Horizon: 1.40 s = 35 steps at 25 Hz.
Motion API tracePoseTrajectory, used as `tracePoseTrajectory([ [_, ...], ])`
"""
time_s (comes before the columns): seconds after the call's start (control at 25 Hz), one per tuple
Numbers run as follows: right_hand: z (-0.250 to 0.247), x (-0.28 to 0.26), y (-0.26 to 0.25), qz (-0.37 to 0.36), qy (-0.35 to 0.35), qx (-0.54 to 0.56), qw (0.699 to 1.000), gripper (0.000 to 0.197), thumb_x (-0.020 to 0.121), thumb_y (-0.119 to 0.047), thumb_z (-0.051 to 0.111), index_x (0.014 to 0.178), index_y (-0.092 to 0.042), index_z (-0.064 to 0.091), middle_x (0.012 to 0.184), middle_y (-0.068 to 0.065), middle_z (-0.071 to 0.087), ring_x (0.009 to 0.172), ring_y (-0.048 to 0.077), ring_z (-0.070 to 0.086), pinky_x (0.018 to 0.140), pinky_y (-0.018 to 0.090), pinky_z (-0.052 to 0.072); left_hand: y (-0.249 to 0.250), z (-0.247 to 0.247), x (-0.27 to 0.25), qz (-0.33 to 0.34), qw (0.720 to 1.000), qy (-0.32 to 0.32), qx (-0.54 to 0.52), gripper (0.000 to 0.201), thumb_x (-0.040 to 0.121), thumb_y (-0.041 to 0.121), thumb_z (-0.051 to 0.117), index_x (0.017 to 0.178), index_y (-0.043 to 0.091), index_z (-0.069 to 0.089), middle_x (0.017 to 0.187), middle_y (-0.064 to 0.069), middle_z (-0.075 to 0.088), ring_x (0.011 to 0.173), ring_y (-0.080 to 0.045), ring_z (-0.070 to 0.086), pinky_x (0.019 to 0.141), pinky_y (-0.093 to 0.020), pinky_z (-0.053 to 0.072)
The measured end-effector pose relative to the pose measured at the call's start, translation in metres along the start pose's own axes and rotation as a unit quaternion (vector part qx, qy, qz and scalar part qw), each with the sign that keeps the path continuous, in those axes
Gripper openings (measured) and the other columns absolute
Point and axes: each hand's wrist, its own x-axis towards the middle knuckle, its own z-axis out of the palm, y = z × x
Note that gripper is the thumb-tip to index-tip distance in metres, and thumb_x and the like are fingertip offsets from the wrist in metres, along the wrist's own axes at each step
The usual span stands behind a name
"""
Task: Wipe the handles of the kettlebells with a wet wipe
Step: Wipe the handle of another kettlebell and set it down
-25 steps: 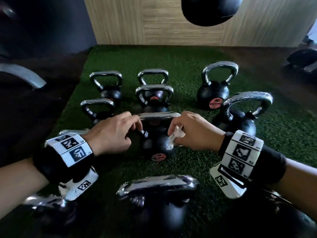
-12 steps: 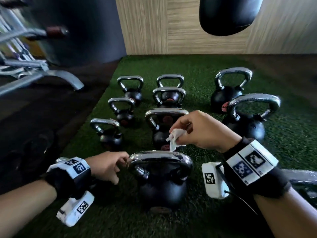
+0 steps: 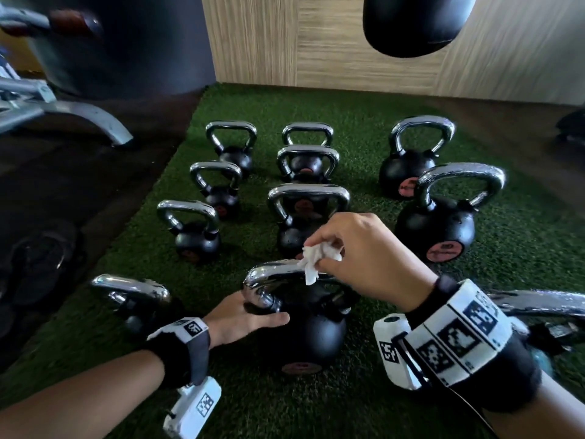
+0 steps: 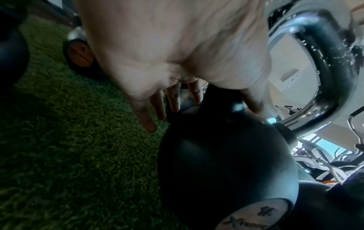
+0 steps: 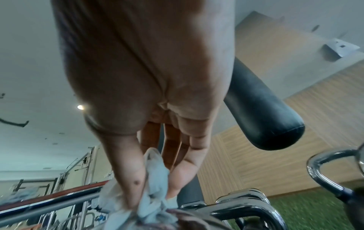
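A black kettlebell [image 3: 311, 337] with a chrome handle [image 3: 272, 275] stands nearest to me on the green turf. My left hand [image 3: 253, 312] grips the left leg of that handle where it meets the ball, thumb in front and fingers behind; in the left wrist view the fingers [image 4: 174, 99] reach round the post above the kettlebell [image 4: 226, 163]. My right hand [image 3: 319, 253] pinches a crumpled white wet wipe [image 3: 316, 259] between thumb and fingers, and the wipe touches the top of the handle. In the right wrist view the wipe [image 5: 155, 179] sits between thumb and fingertips.
Several more kettlebells stand in rows on the turf [image 3: 364, 109] beyond, one close at the left [image 3: 133, 293] and a big one at the right [image 3: 437, 226]. A black punching bag [image 3: 414, 23] hangs overhead. A metal machine frame [image 3: 82, 112] stands on dark flooring at left.
Both hands left the kettlebell farther back and came to the nearest one. The left hand took hold of its handle leg; the right hand lowered the wipe onto the handle top.
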Motion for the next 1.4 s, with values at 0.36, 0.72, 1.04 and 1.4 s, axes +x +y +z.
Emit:
tracePoseTrajectory([
  [0.36, -0.009, 0.0, -0.008, 0.068, -0.078, -0.119, 0.988, 0.017, 0.082, -0.022, 0.078, 0.098, -0.028, 0.081, 0.095, -0.006, 0.075, 0.09, 0.012, 0.069, 0.085, 0.021, 0.051, -0.004, 0.011, 0.012, 0.1, 0.986, -0.06, -0.12, 0.051, 0.082, 0.047, 0.08, 0.13, 0.043, 0.063, 0.128, 0.02, 0.069, 0.123, 0.002, 0.06, 0.099, -0.009, 0.043],
  [0.72, -0.015, -0.011, 0.009, 0.119, -0.059, -0.18, 0.975, 0.02, 0.073, -0.026, 0.087, 0.092, -0.026, 0.081, 0.082, -0.012, 0.072, 0.068, 0.0, 0.056, 0.06, 0.007, 0.037, -0.01, 0.013, 0.011, 0.09, 0.99, -0.027, -0.104, 0.051, 0.068, 0.072, 0.078, 0.115, 0.056, 0.067, 0.115, 0.031, 0.07, 0.111, 0.015, 0.061, 0.095, -0.013, 0.042],
  [1.04, -0.017, -0.007, 0.034, 0.137, -0.124, -0.171, 0.968, 0.016, 0.066, -0.021, 0.088, 0.08, -0.024, 0.082, 0.056, -0.023, 0.057, 0.06, -0.01, 0.057, 0.055, 0.005, 0.043, -0.02, 0.017, 0.014, 0.079, 0.993, 0.003, -0.091, 0.06, 0.066, 0.077, 0.076, 0.12, 0.055, 0.065, 0.115, 0.03, 0.07, 0.112, 0.01, 0.063, 0.105, -0.03, 0.047],
  [1.4, 0.006, -0.016, 0.07, 0.178, -0.109, -0.113, 0.971, 0.02, 0.064, -0.017, 0.089, 0.082, -0.022, 0.081, 0.056, -0.02, 0.055, 0.053, -0.01, 0.049, 0.05, 0.0, 0.037, -0.012, 0.02, 0.008, 0.119, 0.989, 0.017, -0.086, 0.068, 0.072, 0.074, 0.073, 0.134, 0.056, 0.053, 0.132, 0.033, 0.06, 0.127, 0.011, 0.051, 0.114, -0.03, 0.036],
])
